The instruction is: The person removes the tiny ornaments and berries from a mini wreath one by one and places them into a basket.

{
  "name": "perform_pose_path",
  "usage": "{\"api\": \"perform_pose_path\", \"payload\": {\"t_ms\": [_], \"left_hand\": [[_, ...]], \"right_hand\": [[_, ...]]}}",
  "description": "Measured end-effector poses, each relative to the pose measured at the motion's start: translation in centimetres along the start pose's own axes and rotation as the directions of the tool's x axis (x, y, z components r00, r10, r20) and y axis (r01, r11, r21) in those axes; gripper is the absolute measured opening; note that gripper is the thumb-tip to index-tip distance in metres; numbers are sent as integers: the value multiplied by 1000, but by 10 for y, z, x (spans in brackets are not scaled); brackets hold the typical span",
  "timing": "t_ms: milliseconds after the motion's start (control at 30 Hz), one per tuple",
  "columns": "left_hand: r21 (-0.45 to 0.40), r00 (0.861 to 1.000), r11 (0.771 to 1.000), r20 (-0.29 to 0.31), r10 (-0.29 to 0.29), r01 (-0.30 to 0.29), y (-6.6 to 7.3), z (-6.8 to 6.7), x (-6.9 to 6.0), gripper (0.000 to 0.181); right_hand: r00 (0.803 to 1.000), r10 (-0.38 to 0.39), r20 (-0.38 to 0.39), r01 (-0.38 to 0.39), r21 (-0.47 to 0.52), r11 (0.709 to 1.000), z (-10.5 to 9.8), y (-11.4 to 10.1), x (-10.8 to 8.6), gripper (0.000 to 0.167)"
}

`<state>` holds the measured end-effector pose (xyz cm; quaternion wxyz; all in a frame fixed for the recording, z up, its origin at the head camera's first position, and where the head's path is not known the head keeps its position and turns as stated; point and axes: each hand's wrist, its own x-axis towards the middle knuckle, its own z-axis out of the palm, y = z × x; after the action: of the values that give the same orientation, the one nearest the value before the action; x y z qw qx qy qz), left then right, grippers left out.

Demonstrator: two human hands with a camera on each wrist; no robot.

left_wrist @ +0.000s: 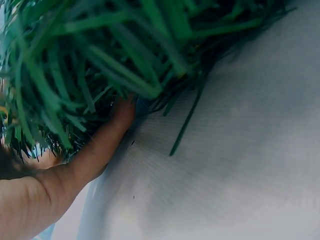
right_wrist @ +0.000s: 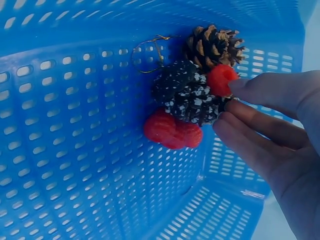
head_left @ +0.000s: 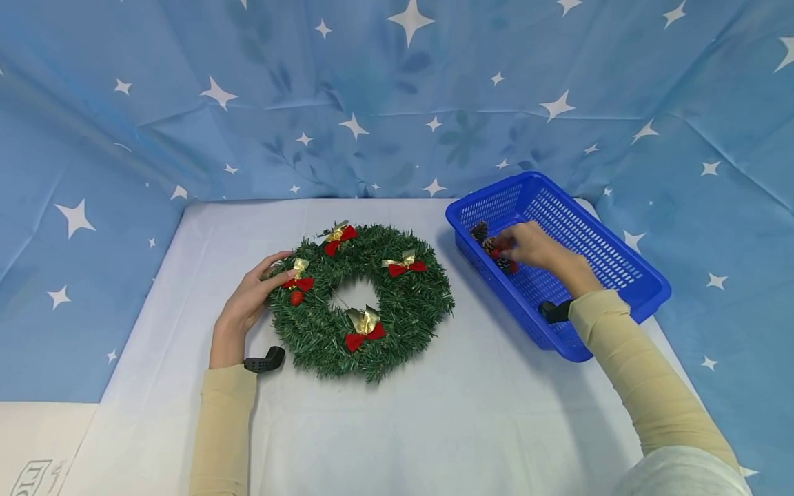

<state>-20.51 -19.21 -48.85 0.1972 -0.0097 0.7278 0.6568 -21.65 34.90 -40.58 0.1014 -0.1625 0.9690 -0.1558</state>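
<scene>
A green wreath (head_left: 409,317) lies on the white-covered table, with several red-and-gold bows and a red ball (head_left: 296,297) on it. At its left edge, my left hand (head_left: 248,293) grips the greenery; in the left wrist view one digit (left_wrist: 102,142) reaches in beneath the needles. Over on the right, my right hand (head_left: 536,249) is inside the blue basket (head_left: 620,258). The right wrist view shows its thumb and fingers pinching a small red berry (right_wrist: 221,79) beside a white-flecked dark pine cone (right_wrist: 192,102). Part of the berry is hidden by the thumb.
A brown pine cone (right_wrist: 212,46) and more red berries (right_wrist: 170,131) sit in the basket, with a thin gold loop (right_wrist: 145,55) nearby. Blue star-printed cloth (head_left: 384,103) encloses the table at the back and sides.
</scene>
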Motion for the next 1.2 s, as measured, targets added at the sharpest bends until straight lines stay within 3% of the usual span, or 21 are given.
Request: {"api": "perform_pose_path", "payload": {"t_ms": [200,667,867,1200], "left_hand": [[-6,1000,1000,2,-6,6,1,-1,-1,72],[-8,1000,1000,9,-5,5,1,-1,-3,73],[-10,1000,1000,10,-1,1,2,0,-3,73],[-6,1000,1000,8,0,0,3,1,-3,73]], "right_hand": [[1000,24,-6,-24,22,999,-6,-3,-1,24],[994,-79,-77,78,-9,997,-16,-18,6,20],[995,-64,-72,63,-7,998,-23,-30,14,20],[990,-127,-59,127,1,992,-33,-53,27,21]]}}
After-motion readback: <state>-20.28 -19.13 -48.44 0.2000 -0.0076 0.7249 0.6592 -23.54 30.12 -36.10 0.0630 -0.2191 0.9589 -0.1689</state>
